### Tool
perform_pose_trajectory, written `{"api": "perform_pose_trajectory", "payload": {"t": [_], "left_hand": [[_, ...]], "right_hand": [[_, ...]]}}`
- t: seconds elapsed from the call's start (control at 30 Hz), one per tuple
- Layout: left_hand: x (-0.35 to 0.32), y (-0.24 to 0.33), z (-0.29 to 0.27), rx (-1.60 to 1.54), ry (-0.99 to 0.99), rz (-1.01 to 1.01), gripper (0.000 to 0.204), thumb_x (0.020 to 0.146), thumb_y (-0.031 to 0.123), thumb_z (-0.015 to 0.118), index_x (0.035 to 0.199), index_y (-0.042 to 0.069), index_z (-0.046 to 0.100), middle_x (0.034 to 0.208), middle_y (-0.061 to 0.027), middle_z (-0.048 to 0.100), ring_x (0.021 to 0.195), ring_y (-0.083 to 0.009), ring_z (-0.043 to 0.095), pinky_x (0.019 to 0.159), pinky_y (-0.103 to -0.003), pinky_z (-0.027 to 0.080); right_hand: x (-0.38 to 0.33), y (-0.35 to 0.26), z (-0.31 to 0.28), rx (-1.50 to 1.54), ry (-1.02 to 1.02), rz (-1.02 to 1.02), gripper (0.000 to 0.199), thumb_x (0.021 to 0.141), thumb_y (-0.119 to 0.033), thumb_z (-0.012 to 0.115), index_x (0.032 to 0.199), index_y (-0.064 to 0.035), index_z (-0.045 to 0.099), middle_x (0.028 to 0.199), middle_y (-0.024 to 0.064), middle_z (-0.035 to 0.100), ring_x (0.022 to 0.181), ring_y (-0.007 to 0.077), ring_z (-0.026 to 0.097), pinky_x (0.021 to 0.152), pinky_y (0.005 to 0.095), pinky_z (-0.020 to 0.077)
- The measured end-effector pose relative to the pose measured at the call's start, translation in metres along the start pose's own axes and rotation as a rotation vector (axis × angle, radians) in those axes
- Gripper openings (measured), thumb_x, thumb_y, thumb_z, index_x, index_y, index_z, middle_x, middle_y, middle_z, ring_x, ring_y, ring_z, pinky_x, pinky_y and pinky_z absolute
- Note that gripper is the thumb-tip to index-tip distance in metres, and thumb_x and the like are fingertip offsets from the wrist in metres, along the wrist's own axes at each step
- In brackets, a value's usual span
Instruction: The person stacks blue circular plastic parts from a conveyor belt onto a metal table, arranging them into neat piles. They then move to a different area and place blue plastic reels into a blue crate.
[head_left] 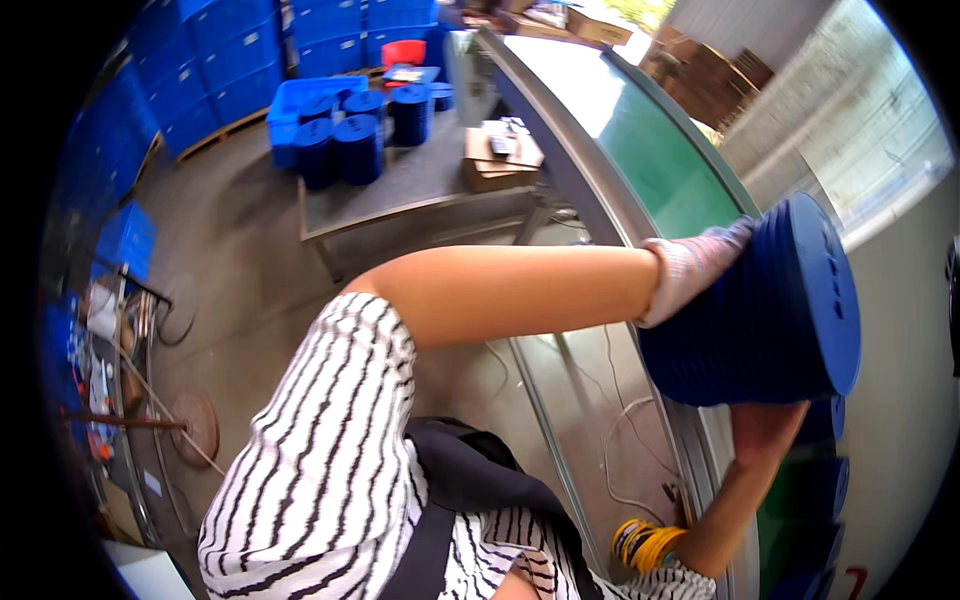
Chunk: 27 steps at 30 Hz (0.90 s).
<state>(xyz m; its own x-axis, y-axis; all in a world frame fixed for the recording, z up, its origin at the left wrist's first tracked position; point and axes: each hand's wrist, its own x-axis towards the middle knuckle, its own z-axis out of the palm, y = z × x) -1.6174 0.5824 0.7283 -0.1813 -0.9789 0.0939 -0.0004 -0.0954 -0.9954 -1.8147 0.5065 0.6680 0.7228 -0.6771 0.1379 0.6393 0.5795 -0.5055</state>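
Note:
A thick stack of round, ribbed dark blue discs (pixel 715 335) is tilted on its side at the right, its flat end face turned to the right. My left hand (pixel 700 262), in a pale knitted glove, presses on the upper side of the stack, fingers closed against it. My right forearm (pixel 738 490) rises from below to the stack's underside. The right hand bears the stack there, its fingers hidden behind it. Behind and below the stack, more blue discs (pixel 815 485) stand in a row along the green belt.
A green conveyor belt (pixel 660 160) with metal rails runs down the right. On a grey table (pixel 400 180) stand several blue disc stacks (pixel 358 150) and a cardboard box (pixel 500 170). Blue crates (pixel 225 60) are piled at the back left. A yellow coil (pixel 645 545) lies near my right elbow.

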Motion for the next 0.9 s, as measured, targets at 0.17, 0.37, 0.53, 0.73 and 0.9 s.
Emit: {"api": "perform_pose_trajectory", "payload": {"t": [0.17,0.37,0.53,0.73,0.9], "left_hand": [[-0.049,0.023,0.032,0.188,-0.195,-0.037,0.054,0.091,0.024,0.031,0.139,0.002,0.021,0.144,-0.0132,0.022,0.131,-0.0338,0.021,0.110,-0.045,0.016],[-0.136,0.133,0.141,-0.177,-0.457,-0.162,0.050,0.095,0.028,0.034,0.139,0.006,0.025,0.145,-0.0069,0.021,0.132,-0.0252,0.020,0.111,-0.040,0.015],[-0.186,0.134,0.222,1.717,-0.290,1.054,0.054,0.094,0.045,0.034,0.135,0.010,0.036,0.136,-0.0038,0.039,0.125,-0.0155,0.035,0.106,-0.029,0.024],[-0.231,0.181,0.402,1.996,-0.336,1.421,0.062,0.089,0.053,0.041,0.134,0.011,0.037,0.134,-0.0040,0.043,0.121,-0.0154,0.040,0.103,-0.029,0.029],[-0.249,0.161,0.543,1.980,-0.404,1.723,0.063,0.089,0.053,0.041,0.134,0.010,0.036,0.134,-0.0055,0.041,0.121,-0.0166,0.040,0.103,-0.029,0.029]], "right_hand": [[0.089,0.024,-0.042,-0.217,-0.080,0.266,0.057,0.086,-0.046,0.046,0.131,-0.0099,0.041,0.136,0.0071,0.040,0.126,0.0260,0.035,0.103,0.0448,0.0259],[0.172,0.189,-0.044,-0.180,-0.119,0.611,0.055,0.086,-0.046,0.044,0.129,-0.0105,0.043,0.133,0.0051,0.044,0.124,0.0235,0.037,0.103,0.0414,0.0264],[0.254,0.312,-0.028,-0.140,-0.129,0.780,0.050,0.090,-0.040,0.039,0.127,-0.0073,0.044,0.131,0.0056,0.046,0.122,0.0223,0.039,0.102,0.0377,0.0291],[0.396,0.443,0.005,-0.180,-0.186,0.785,0.052,0.091,-0.040,0.038,0.131,-0.0078,0.039,0.134,0.0054,0.042,0.123,0.0216,0.038,0.103,0.0366,0.0284],[0.524,0.537,0.068,-0.242,-0.212,0.810,0.051,0.092,-0.042,0.036,0.131,-0.0085,0.038,0.131,0.0065,0.043,0.120,0.0220,0.041,0.101,0.0377,0.0306]]}}
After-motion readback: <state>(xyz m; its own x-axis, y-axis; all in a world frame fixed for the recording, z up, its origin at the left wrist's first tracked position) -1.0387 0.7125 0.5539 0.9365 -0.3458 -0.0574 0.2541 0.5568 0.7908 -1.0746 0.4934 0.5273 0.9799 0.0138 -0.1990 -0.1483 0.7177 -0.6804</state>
